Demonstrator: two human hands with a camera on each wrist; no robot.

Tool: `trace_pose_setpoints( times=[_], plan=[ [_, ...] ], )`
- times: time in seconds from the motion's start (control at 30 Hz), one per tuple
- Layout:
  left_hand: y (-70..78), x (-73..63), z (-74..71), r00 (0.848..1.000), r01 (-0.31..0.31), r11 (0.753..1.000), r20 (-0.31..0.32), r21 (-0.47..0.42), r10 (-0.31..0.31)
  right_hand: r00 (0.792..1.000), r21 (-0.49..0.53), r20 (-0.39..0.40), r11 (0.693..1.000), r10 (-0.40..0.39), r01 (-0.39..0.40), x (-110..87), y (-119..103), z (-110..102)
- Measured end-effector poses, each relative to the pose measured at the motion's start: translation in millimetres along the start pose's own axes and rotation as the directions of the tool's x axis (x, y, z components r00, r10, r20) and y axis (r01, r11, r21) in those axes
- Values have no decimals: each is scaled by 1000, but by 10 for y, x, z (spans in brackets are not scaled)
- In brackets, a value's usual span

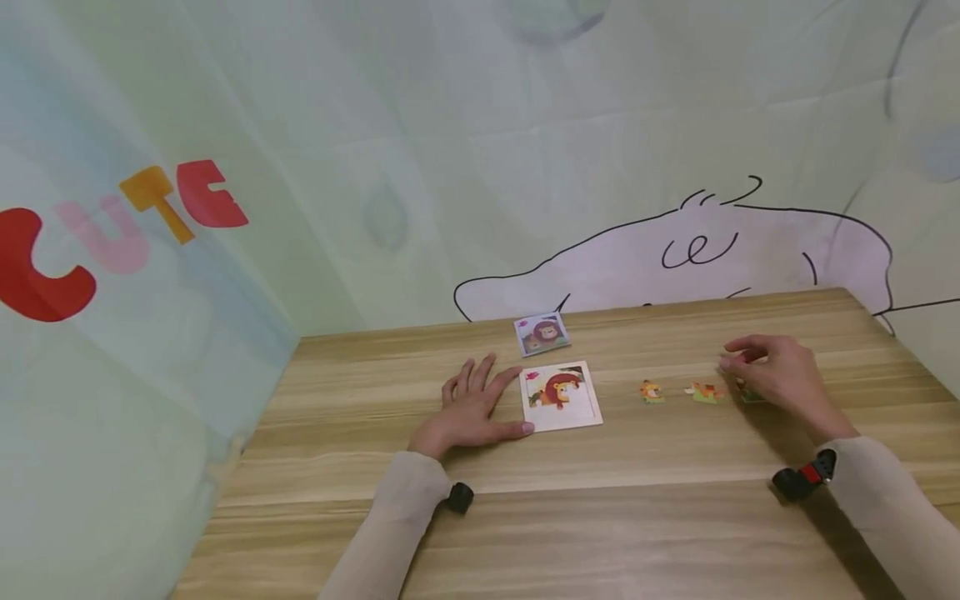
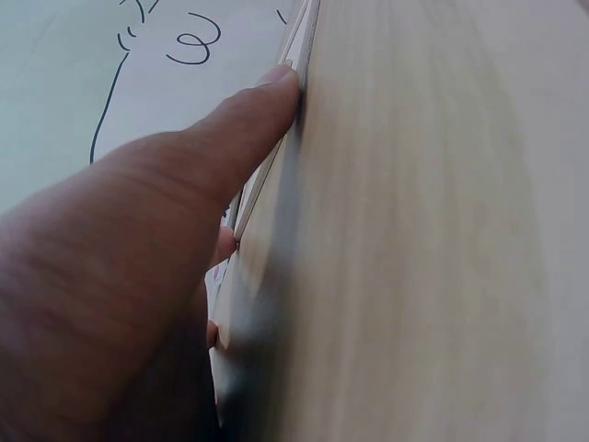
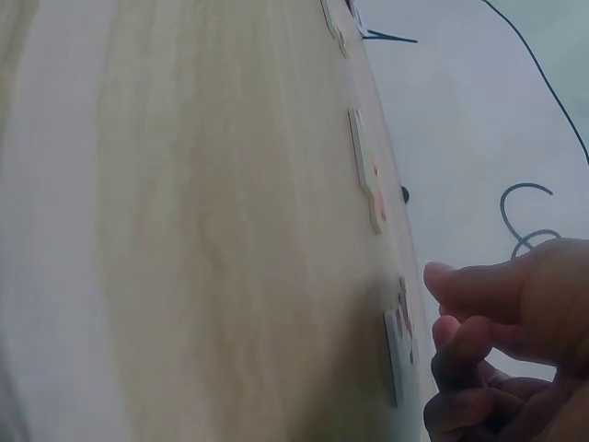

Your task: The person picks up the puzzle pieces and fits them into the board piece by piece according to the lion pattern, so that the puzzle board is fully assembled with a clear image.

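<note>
A square puzzle board [image 1: 579,412] with part of a lion picture in it lies on the table. My left hand [image 1: 474,417] rests at its left side, fingers spread; its thumb [image 2: 267,92] touches the near corner and the index fingertip the far one. My right hand [image 1: 783,375] hovers over a puzzle piece [image 3: 396,359] at the right, partly hiding it in the head view. Its fingers are loosely bent, with nothing between thumb and fingertips. Two more loose pieces, an orange-and-green one [image 1: 705,392] and a smaller one [image 1: 652,392], lie between board and right hand.
Behind the board lies a small square picture card [image 1: 542,335] showing lions. The wood-grain table [image 1: 570,533] ends at the back against a printed cloth [image 1: 405,167] with letters and a line drawing.
</note>
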State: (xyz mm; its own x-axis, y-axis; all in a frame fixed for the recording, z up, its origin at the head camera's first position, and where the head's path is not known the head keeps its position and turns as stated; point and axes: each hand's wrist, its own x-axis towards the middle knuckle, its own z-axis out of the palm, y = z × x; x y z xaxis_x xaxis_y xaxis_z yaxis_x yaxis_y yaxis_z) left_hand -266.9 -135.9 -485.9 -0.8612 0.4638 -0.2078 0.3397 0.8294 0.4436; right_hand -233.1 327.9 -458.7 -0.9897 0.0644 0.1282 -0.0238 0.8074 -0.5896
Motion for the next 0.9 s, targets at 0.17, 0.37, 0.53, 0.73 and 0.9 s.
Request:
trace_pose_setpoints(
  times=[0.17, 0.37, 0.53, 0.73, 0.9],
  plan=[
    [9, -3, -5, 1000, 1, 1000, 4, 0, -1, 1000, -20, 17, 1000, 24, -23, -17, 81, -43],
    [26, -19, -18, 1000, 12, 1000, 14, -2, -12, 999, -57, 13, 998, 40, -39, -12, 144, -70],
    [18, -22, -16, 1000, 7, 1000, 5, -7, -7, 999, -66, 17, 997, 48, -47, -4, 167, -71],
    [-17, 0, 0, 1000, -6, 1000, 4, 5, 6, 1000, -69, 15, 997, 28, -26, 6, 181, -73],
    [-24, 5, 1, 1000, -13, 1000, 3, -9, 13, 998, -62, 25, 997, 52, -51, 8, 181, -71]
  ],
)
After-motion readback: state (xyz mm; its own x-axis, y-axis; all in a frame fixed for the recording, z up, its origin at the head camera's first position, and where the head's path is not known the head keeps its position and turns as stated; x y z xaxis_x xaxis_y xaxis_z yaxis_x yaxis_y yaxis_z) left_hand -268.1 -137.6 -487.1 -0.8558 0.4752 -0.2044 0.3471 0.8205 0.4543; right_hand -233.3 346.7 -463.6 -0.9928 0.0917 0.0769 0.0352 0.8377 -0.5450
